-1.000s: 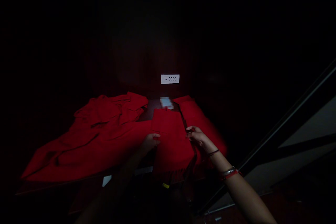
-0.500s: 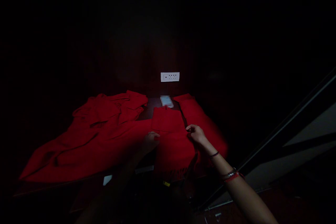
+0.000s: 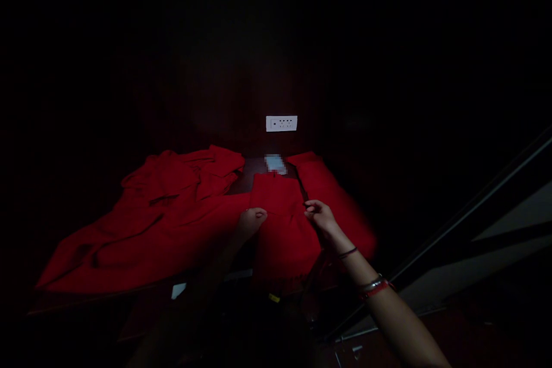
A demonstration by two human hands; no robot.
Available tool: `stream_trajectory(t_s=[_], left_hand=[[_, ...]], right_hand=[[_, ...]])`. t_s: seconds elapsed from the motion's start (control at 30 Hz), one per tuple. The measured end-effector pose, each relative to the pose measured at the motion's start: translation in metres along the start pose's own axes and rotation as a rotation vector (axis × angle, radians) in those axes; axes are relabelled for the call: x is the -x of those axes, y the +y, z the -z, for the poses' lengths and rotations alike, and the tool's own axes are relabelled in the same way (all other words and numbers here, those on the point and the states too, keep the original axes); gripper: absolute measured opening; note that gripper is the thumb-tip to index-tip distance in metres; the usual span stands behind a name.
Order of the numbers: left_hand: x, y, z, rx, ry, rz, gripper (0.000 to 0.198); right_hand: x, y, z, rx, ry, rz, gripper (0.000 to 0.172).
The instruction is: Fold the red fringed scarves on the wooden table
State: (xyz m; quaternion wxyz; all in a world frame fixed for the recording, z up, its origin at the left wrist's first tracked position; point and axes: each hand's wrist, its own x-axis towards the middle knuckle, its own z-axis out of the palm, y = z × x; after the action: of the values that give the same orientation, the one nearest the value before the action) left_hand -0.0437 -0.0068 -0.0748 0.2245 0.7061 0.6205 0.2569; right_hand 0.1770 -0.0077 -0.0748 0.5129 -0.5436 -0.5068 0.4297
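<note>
The scene is very dark. A narrow folded red cloth (image 3: 282, 230) lies lengthwise on a dark table, its near end hanging over the front edge. My left hand (image 3: 249, 223) pinches the cloth's left edge with fingers closed. My right hand (image 3: 321, 219) grips the right edge at the same height; its wrist wears bracelets and a red band.
A big crumpled red cloth (image 3: 146, 218) covers the table's left side. More red cloth (image 3: 340, 207) lies to the right. A white socket plate (image 3: 281, 123) sits on the dark wall behind, a small pale object (image 3: 275, 163) below it. Slanted dark rails (image 3: 474, 207) stand at right.
Both hands have moved slightly farther up along the folded cloth's edges, and the near end of the cloth has drawn up a little with them.
</note>
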Motion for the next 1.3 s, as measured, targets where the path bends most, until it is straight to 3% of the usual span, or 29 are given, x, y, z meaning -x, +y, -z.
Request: stream_trajectory(t_s=[0.17,0.33,0.43,0.63,0.73,0.83,1.0,1.17,1.23,1.3], left_hand=[[-0.004,-0.005,0.000,-0.032,0.073,0.064,0.023],[0.000,-0.003,0.001,-0.114,0.064,0.134,0.022],[0.007,0.003,0.000,-0.257,0.076,0.049,0.022],[0.041,0.011,-0.005,-0.525,0.258,-0.204,0.036],[0.054,0.006,-0.004,-0.572,0.174,-0.317,0.041],[0.060,0.000,-0.003,-0.572,0.080,-0.315,0.041],[0.060,0.001,-0.002,-0.566,0.133,-0.266,0.040],[0.046,0.016,0.000,-0.546,0.306,-0.269,0.045],[0.037,0.020,-0.002,-0.538,0.300,-0.307,0.047],[0.030,0.020,-0.007,-0.530,0.236,-0.342,0.048]], right_hand=[[0.001,-0.005,0.008,-0.037,-0.017,-0.036,0.033],[-0.005,-0.001,0.015,0.352,-0.026,0.035,0.038],[-0.001,-0.002,0.013,0.637,-0.081,0.122,0.045],[0.021,-0.013,-0.002,0.991,-0.125,0.437,0.046],[0.033,-0.009,-0.009,1.107,-0.245,0.542,0.043],[0.041,0.000,-0.011,1.206,-0.382,0.463,0.051],[0.031,-0.015,0.008,1.165,-0.507,0.373,0.061],[0.013,-0.048,0.038,0.968,-0.252,0.399,0.059],[0.014,-0.050,0.038,0.981,-0.242,0.424,0.057],[0.021,-0.043,0.030,1.042,-0.314,0.462,0.057]])
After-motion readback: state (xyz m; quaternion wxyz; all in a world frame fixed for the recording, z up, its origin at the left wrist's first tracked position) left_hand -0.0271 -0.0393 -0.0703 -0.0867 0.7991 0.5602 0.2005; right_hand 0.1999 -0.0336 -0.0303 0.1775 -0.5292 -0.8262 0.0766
